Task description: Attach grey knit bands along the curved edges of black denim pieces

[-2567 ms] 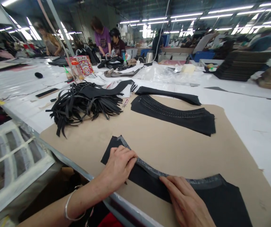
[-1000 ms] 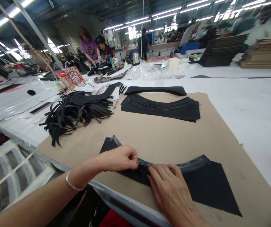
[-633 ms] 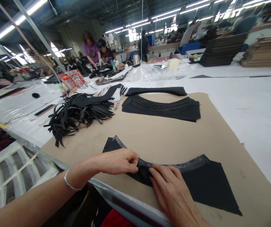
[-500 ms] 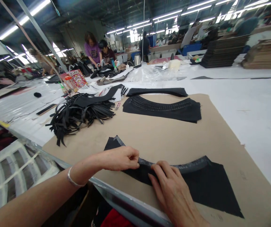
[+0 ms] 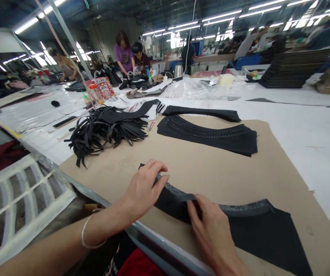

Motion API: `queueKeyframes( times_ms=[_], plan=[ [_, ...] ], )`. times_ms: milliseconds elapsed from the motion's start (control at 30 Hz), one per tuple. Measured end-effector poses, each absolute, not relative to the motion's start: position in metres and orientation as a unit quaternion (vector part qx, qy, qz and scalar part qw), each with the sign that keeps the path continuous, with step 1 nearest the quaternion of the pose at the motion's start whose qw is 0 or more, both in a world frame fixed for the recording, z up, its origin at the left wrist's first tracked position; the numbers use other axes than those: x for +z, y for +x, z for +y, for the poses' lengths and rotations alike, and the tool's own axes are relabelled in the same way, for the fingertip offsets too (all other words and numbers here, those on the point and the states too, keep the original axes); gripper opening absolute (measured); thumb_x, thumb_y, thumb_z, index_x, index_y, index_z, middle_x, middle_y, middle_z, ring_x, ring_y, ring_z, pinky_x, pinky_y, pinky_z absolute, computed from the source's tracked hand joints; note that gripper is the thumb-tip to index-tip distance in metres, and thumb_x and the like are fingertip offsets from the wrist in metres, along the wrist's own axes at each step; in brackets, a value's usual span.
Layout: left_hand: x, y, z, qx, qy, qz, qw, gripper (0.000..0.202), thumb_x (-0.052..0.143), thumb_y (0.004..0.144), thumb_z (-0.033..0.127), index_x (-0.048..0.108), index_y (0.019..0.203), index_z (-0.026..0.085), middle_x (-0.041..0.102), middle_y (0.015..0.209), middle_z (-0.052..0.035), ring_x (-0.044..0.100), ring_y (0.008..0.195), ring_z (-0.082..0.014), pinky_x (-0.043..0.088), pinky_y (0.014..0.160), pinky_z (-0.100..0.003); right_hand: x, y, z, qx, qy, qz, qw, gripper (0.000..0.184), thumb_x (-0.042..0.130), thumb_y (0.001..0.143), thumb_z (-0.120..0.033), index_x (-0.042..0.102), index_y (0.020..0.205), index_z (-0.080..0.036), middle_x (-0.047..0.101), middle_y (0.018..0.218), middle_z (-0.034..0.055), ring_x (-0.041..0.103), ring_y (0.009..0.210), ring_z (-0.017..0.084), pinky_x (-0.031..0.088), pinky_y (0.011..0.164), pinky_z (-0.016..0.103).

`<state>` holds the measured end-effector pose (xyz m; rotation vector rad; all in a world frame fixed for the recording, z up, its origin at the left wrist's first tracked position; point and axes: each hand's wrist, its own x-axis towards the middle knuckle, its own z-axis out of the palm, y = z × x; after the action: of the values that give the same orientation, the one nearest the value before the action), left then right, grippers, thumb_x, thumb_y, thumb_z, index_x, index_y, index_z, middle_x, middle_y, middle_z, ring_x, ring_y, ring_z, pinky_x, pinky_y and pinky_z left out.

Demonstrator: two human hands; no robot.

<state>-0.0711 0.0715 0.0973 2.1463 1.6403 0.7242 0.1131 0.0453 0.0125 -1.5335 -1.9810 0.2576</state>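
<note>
A curved black fabric piece [image 5: 264, 230] lies along the near side of the brown paper, with a greyish, rough-looking strip along its inner curve. My left hand [image 5: 146, 188] is over the fabric's left end, its thumb and fingers apart and nothing visible between them. Near the middle of the curve, my right hand [image 5: 210, 222] pinches the fabric's edge between thumb and fingers, and a small fold rises there. Behind, on the same paper, rests a stack of similar curved black pieces [image 5: 207, 138] with stitch-like marks. A narrow folded black piece [image 5: 202, 112] lies beyond it.
Brown paper [image 5: 193, 168] covers this part of the white table [image 5: 302, 126]. At the left sits a heap of black strips [image 5: 107, 130], with small thread snips [image 5: 151, 125] beside it. A white slotted frame [image 5: 18, 199] is below the table edge. Other people work farther back.
My left hand has lifted from the curved edge and opened, shifting left. The right hand now pinches up the fabric's edge, where its fingers lay before. The view has turned slightly left.
</note>
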Motion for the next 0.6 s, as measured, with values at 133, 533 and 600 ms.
queueKeyframes(
  times_ms=[133, 533, 600],
  plan=[
    [0.074, -0.062, 0.029, 0.311, 0.842, 0.435, 0.069, 0.022, 0.04, 0.092, 0.011, 0.06, 0.097, 0.017, 0.062, 0.091, -0.0069, 0.056, 0.088, -0.0175, 0.044, 0.08, -0.031, 0.014, 0.12, 0.043, 0.207, -0.628, -0.681, 0.314, 0.026, 0.046, 0.091, -0.04, 0.065, 0.082, -0.024, 0.069, 0.072, 0.0023, 0.063, 0.065, 0.021, 0.042, 0.058, 0.029],
    [0.031, -0.055, 0.027, 0.1, 0.894, 0.435, 0.031, 0.03, 0.047, 0.093, 0.019, 0.053, 0.122, 0.018, 0.063, 0.107, -0.0092, 0.056, 0.099, -0.0227, 0.048, 0.081, -0.037, 0.015, 0.131, 0.04, 0.289, -0.637, -0.631, 0.335, 0.038, 0.048, 0.088, -0.053, 0.069, 0.085, -0.022, 0.071, 0.075, 0.0038, 0.064, 0.065, 0.019, 0.046, 0.057, 0.026],
    [0.033, -0.054, 0.026, 0.092, 0.894, 0.436, 0.035, 0.029, 0.046, 0.094, 0.018, 0.053, 0.122, 0.019, 0.062, 0.106, -0.009, 0.056, 0.097, -0.0222, 0.048, 0.079, -0.036, 0.013, 0.133, 0.039, 0.283, -0.636, -0.63, 0.343, 0.038, 0.049, 0.088, -0.053, 0.069, 0.09, -0.02, 0.071, 0.077, 0.0049, 0.064, 0.067, 0.019, 0.048, 0.058, 0.026]
  ],
)
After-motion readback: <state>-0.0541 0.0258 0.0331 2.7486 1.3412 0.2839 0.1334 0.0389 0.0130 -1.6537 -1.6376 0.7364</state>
